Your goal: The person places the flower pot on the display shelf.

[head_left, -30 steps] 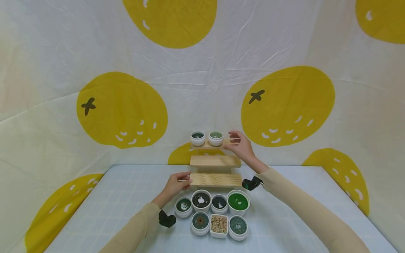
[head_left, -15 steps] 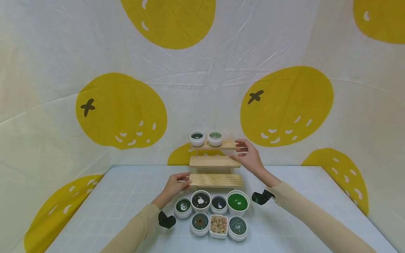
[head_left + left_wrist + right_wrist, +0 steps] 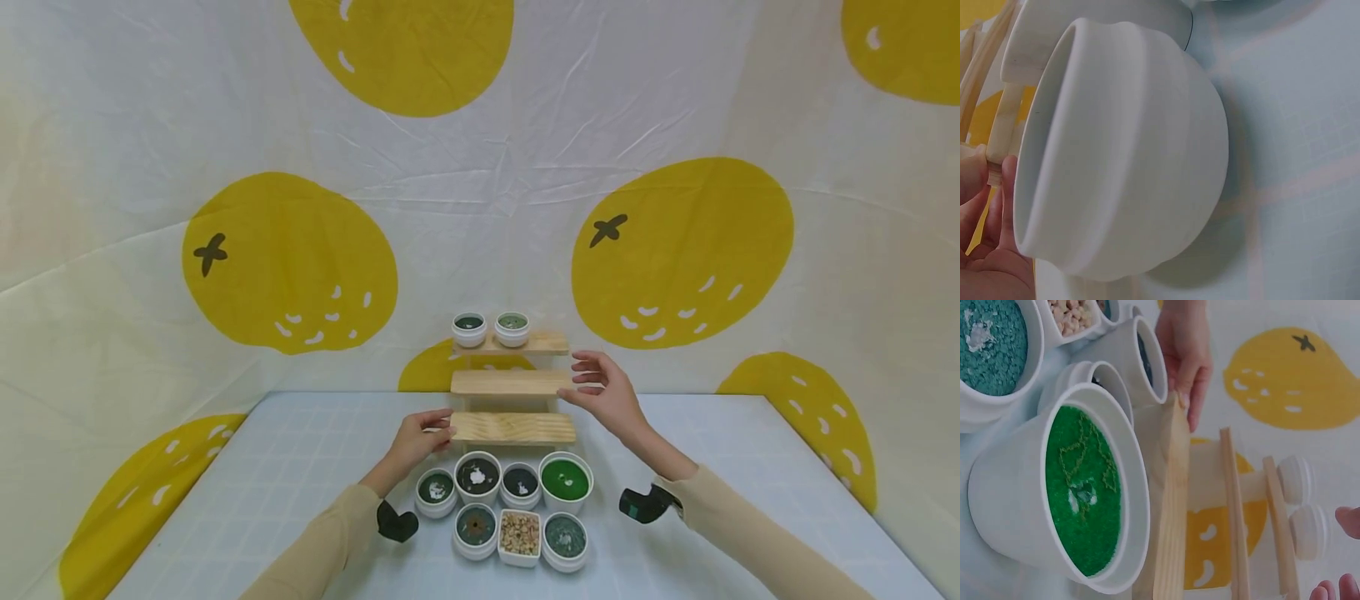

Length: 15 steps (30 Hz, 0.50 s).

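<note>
A three-tier wooden stand [image 3: 513, 427] rises behind the pots. My left hand [image 3: 408, 443] pinches the left end of its lowest step; thumb and fingers lie on either side of the wood in the left wrist view. Beside the right end of the middle step is my right hand [image 3: 611, 400], fingers spread and slightly bent, holding nothing. Its fingertips [image 3: 1347, 522] show at the right edge of the right wrist view. The top step carries two small white pots, one filled dark green [image 3: 469, 330] and one light green [image 3: 512, 330].
In front of the stand, several white pots are grouped in two rows, among them a bright green one [image 3: 565, 479] and a square one with pale chips [image 3: 518, 537]. A white pot [image 3: 1122, 150] fills most of the left wrist view. A fruit-print cloth [image 3: 480, 208] hangs behind.
My right hand has come down and to the right, from the right part of the top step to beside the middle step. The left hand has stayed at the lowest step.
</note>
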### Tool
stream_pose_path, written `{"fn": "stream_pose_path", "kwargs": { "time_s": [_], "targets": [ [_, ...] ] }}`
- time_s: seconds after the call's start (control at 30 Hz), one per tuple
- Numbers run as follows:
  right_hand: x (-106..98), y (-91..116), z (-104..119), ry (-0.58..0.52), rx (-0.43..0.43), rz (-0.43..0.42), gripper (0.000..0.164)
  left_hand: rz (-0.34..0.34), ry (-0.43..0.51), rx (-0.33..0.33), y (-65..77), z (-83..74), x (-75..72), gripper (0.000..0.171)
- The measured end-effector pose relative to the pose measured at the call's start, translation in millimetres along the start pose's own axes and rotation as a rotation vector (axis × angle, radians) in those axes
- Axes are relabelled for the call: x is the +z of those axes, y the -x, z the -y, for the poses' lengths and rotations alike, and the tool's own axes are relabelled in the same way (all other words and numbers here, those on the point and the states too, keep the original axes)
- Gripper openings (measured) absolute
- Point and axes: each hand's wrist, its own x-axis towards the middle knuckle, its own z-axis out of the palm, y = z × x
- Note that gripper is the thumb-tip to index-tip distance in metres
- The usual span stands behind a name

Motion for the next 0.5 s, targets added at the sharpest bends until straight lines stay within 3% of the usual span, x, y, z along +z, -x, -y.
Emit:
{"fn": "stream_pose_path", "kwargs": {
  "time_s": [0.5],
  "targets": [
    [-6.0,38.9,0.6,0.042,0.034,0.041,0.058,-0.016,0.000,0.010,1.2,-0.3,1.2,0.040]
  ]
}}
